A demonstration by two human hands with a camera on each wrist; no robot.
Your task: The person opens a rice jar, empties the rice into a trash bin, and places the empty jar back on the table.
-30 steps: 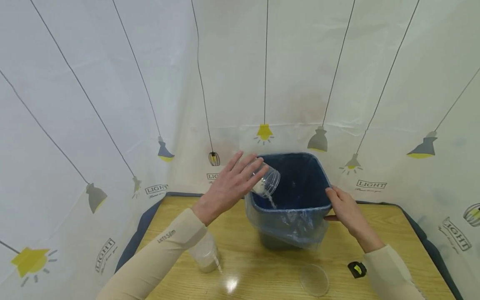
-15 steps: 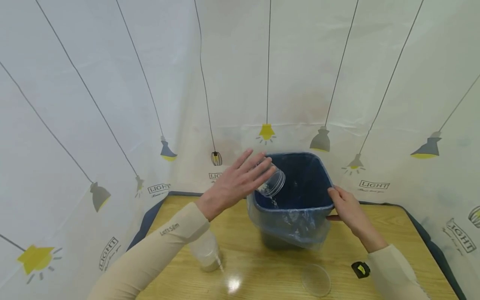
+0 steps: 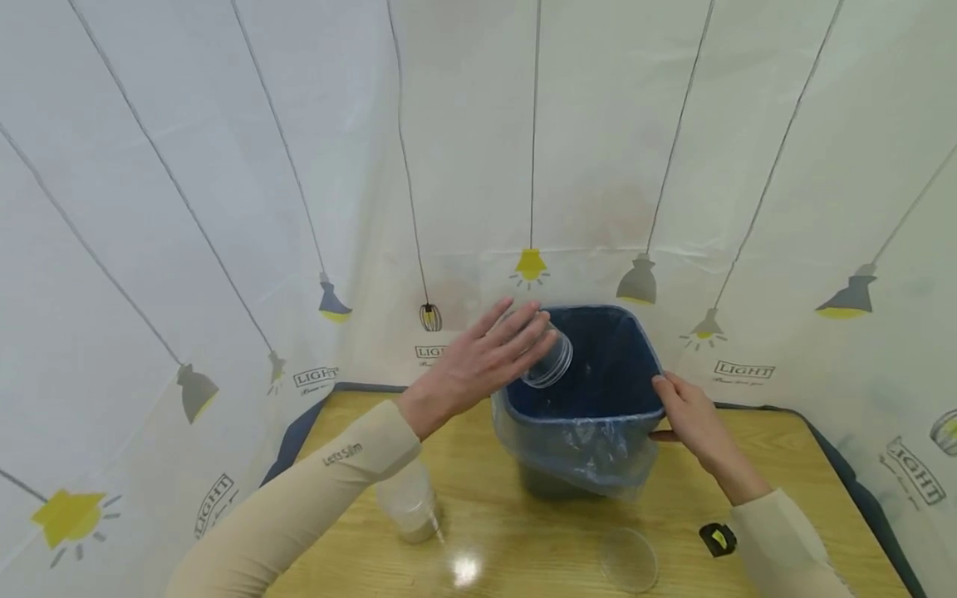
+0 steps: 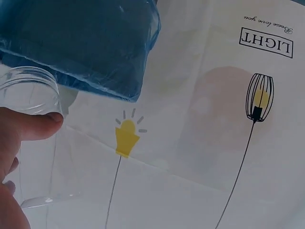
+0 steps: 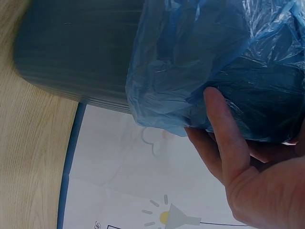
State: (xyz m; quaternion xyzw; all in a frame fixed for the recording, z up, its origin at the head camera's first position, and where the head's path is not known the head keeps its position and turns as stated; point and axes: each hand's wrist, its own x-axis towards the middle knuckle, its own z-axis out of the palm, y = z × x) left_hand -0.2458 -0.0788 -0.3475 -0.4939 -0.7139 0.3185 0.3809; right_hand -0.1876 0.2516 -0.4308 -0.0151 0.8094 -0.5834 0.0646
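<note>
Lamp-print sheeting (image 3: 463,124) backs a table (image 3: 523,544) bearing a bin (image 3: 549,482) with a blue liner (image 3: 606,448). The right hand (image 3: 694,428) grips the bin's rim (image 3: 583,419); the left hand (image 3: 482,361) clasps a jar (image 3: 556,365), tilted mouth-down over the bin. A clear disc (image 3: 629,561) lies nearby.

Trash bin (image 5: 71,52): dark grey-green outside
Bin liner (image 5: 186,62): translucent blue
Tilted jar (image 4: 40,171): clear, colourless
Standing jar (image 3: 409,507): clear, greyish toward its base
Round disc (image 3: 629,561): clear
Small flat object (image 3: 718,540): black, yellow-green patch
Sleeves (image 3: 336,490): cream; dark lettering on the left
Tabletop (image 3: 516,552): yellow-tan wood grain
Backdrop sheet (image 3: 463,124): off-white, printed with yellow, grey and blue lamps, dark cords, boxed "LIGHT"
</note>
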